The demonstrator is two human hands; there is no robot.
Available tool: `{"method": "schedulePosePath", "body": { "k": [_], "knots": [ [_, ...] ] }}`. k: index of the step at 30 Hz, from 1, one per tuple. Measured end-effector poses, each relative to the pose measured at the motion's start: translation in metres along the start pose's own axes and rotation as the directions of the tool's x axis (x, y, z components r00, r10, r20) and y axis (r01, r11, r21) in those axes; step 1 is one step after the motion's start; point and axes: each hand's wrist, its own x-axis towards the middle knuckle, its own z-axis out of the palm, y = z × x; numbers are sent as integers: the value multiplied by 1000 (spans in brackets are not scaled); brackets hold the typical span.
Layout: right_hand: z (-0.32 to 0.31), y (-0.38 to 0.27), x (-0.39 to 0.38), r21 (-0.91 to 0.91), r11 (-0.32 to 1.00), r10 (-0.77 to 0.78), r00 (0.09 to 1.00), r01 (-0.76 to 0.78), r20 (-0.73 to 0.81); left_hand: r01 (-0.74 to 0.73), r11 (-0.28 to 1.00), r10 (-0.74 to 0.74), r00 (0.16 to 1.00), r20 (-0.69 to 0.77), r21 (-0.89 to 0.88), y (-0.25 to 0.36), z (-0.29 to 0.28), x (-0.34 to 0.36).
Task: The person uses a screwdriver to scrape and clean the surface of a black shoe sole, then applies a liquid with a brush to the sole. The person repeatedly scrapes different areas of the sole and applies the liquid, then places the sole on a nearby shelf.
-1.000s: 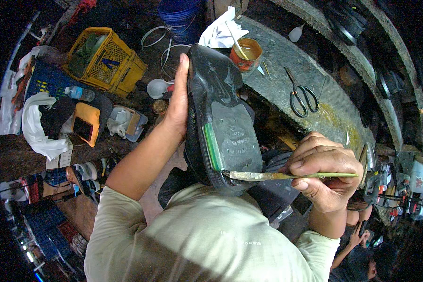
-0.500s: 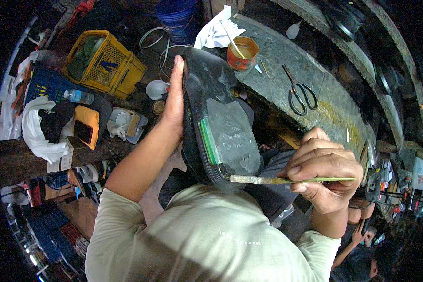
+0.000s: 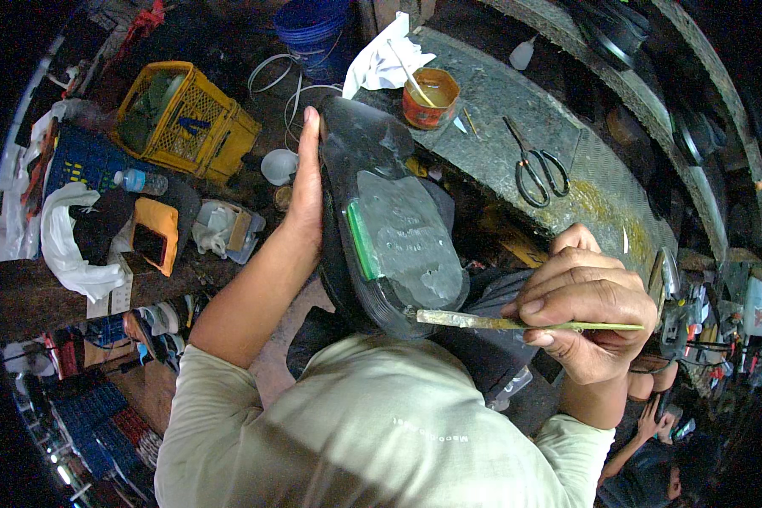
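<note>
My left hand (image 3: 306, 182) grips a black shoe (image 3: 368, 135) by its left side, sole facing up; most of its fingers are hidden behind the shoe. A worn grey patch (image 3: 411, 237) covers part of the sole, and a bright green strip (image 3: 362, 240) runs along the patch's left edge. Between the thumb and fingers of my right hand (image 3: 588, 296) is a thin brush (image 3: 466, 320), held level. Its pale end meets the shoe's near rim, at the end closest to my body.
On the grey bench (image 3: 499, 110) lie black-handled scissors (image 3: 535, 165), an orange-red can (image 3: 432, 100) with a stick in it, and white cloth (image 3: 381, 63). At left are a yellow crate (image 3: 199, 127), a water bottle (image 3: 140, 180) and an orange pouch (image 3: 155, 233). A blue bucket (image 3: 313, 38) stands behind.
The shoe has turned slightly in my left hand, so the green strip looks narrower. The brush tip stays at the near rim, a little higher in view.
</note>
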Motion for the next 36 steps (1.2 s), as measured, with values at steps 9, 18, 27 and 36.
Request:
{"method": "schedulePosePath", "body": {
  "k": [9,18,27,36],
  "knots": [
    [-13,10,-9,85,988,-126,989,132,-77,67,998,-66,996,-59,9,-8,-12,3],
    [112,70,-43,202,928,-63,668,312,-741,225,940,-175,964,202,-257,-85,-30,12],
    [158,95,-74,25,971,-143,668,236,-730,50,507,150,978,-145,860,-125,-78,-52],
    [203,115,-72,445,874,212,669,196,-713,66,997,-70,995,-69,-46,-140,-112,-163]
  ]
}}
